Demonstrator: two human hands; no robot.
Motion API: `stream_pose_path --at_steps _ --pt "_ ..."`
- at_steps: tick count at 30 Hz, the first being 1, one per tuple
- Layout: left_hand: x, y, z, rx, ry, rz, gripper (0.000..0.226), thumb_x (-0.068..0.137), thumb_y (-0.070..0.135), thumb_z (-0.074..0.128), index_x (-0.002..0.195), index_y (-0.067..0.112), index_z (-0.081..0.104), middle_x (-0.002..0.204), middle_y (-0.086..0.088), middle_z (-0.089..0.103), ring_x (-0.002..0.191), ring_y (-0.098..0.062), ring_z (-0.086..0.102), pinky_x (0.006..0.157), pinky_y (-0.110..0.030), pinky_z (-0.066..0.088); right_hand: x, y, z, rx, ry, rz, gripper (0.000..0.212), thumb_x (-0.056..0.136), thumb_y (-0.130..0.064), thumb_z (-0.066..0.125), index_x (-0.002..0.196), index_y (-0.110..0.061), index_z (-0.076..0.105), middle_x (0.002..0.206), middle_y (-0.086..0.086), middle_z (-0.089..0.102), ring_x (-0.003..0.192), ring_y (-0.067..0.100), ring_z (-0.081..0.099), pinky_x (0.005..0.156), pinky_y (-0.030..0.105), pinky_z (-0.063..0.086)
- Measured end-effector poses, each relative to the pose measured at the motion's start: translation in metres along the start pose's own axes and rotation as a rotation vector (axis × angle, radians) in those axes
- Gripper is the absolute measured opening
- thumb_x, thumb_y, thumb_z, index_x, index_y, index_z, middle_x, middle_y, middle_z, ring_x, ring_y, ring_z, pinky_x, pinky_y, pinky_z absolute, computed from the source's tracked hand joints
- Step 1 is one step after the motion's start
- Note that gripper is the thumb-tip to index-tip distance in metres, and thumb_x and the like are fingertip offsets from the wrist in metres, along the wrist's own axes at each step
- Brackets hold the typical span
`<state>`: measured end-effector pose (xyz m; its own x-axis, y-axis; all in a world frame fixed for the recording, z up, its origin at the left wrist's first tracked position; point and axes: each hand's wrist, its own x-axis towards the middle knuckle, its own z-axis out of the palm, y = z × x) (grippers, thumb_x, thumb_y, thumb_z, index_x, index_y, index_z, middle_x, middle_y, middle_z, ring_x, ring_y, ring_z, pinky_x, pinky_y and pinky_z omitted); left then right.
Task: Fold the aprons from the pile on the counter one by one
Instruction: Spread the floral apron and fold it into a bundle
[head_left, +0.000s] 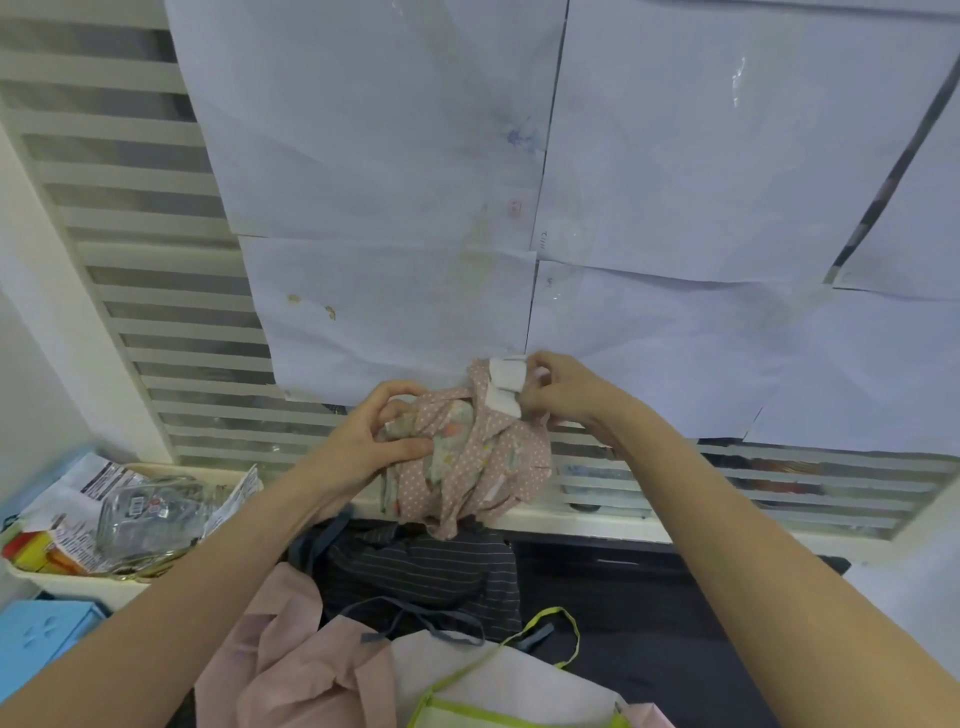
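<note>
A crumpled pink polka-dot apron with a floral patch and white strap tabs hangs in the air above the counter, held between both hands. My left hand grips its left side. My right hand pinches the top corner by the white tabs. Below it lies the pile: a dark striped apron with grey ties, a plain pink apron at the front left, and a white apron with lime-green trim at the front.
The dark counter runs right of the pile. A cream tray with a glass jar and packets stands at the left, a light blue box below it. Paper sheets cover the slatted window behind.
</note>
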<state>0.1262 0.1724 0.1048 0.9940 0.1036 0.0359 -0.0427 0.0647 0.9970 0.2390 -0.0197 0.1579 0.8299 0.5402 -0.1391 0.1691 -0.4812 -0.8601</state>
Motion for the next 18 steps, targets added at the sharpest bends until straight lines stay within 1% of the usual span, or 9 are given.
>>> stream_pose_path --at_steps 2,4,7,9,11,13,14,17,18 --pt "0.003 0.002 0.001 -0.067 0.069 -0.022 0.041 0.08 -0.011 0.06 0.107 0.021 0.056 0.103 -0.01 0.063 0.079 -0.018 0.067 0.065 -0.025 0.056 -0.002 -0.008 0.001 -0.118 0.026 -0.095 0.022 0.082 0.001 0.064 0.088 -0.013 0.048 0.084 0.006 0.048 0.07 0.016 0.044 0.06 0.023 0.036" --pt "0.006 0.005 0.002 -0.094 0.099 -0.06 0.038 0.082 -0.01 0.059 0.107 0.019 0.057 0.101 -0.011 0.064 0.076 -0.017 0.067 0.061 -0.025 0.056 -0.002 -0.013 0.008 -0.115 0.078 -0.106 0.021 0.082 0.003 0.062 0.092 -0.011 0.049 0.086 0.007 0.05 0.07 0.017 0.044 0.061 0.023 0.037" --pt "0.008 0.008 0.002 -0.084 0.114 -0.119 0.035 0.083 -0.006 0.06 0.11 0.017 0.058 0.104 -0.014 0.064 0.082 -0.022 0.066 0.064 -0.027 0.057 -0.006 -0.017 0.011 0.249 0.014 0.045 0.013 0.082 0.001 0.051 0.093 -0.005 0.054 0.082 0.011 0.052 0.061 0.015 0.045 0.053 0.023 0.036" --pt "0.009 0.009 0.004 -0.033 0.113 -0.134 0.033 0.084 -0.005 0.06 0.109 0.017 0.059 0.099 -0.012 0.066 0.082 -0.022 0.066 0.068 -0.028 0.057 -0.01 -0.018 0.016 0.29 -0.05 0.074 0.007 0.087 -0.016 0.055 0.088 -0.01 0.058 0.076 0.004 0.056 0.057 0.012 0.046 0.053 0.022 0.034" --pt "0.01 0.008 0.011 0.09 0.102 -0.122 0.033 0.084 -0.003 0.061 0.108 0.019 0.06 0.095 -0.009 0.069 0.083 -0.021 0.066 0.072 -0.03 0.055 -0.011 -0.021 0.025 0.149 -0.114 0.072 0.035 0.085 -0.047 0.06 0.087 -0.013 0.063 0.074 -0.003 0.063 0.062 0.008 0.055 0.058 0.021 0.042" --pt "0.011 0.008 0.016 0.256 0.098 -0.092 0.034 0.083 -0.003 0.063 0.105 0.022 0.062 0.081 0.002 0.069 0.078 -0.017 0.064 0.071 -0.027 0.052 -0.012 -0.027 0.037 -0.073 -0.137 0.066 0.061 0.075 -0.063 0.064 0.101 -0.008 0.064 0.087 0.001 0.063 0.074 0.012 0.061 0.066 0.026 0.049" --pt "0.01 0.009 0.016 0.32 0.084 -0.087 0.035 0.082 -0.004 0.062 0.104 0.023 0.062 0.077 0.007 0.068 0.075 -0.014 0.063 0.07 -0.026 0.051 -0.013 -0.029 0.039 -0.172 -0.137 0.053 0.064 0.075 -0.06 0.067 0.104 -0.004 0.06 0.087 0.002 0.06 0.073 0.013 0.058 0.064 0.026 0.048" --pt "0.007 0.01 0.009 0.376 0.023 -0.135 0.038 0.08 -0.004 0.062 0.109 0.02 0.063 0.09 -0.002 0.069 0.082 -0.018 0.065 0.071 -0.031 0.052 -0.014 -0.036 0.025 -0.289 -0.063 -0.028 0.023 0.082 -0.019 0.07 0.079 -0.007 0.051 0.078 0.011 0.06 0.066 0.015 0.049 0.059 0.026 0.038" --pt "0.004 0.011 0.005 0.352 0.018 -0.154 0.039 0.078 -0.004 0.063 0.111 0.019 0.063 0.089 -0.002 0.069 0.078 -0.018 0.066 0.068 -0.03 0.052 -0.012 -0.037 0.019 -0.246 -0.019 -0.024 0.021 0.082 -0.008 0.065 0.07 -0.007 0.048 0.07 0.011 0.057 0.064 0.017 0.048 0.061 0.027 0.038"
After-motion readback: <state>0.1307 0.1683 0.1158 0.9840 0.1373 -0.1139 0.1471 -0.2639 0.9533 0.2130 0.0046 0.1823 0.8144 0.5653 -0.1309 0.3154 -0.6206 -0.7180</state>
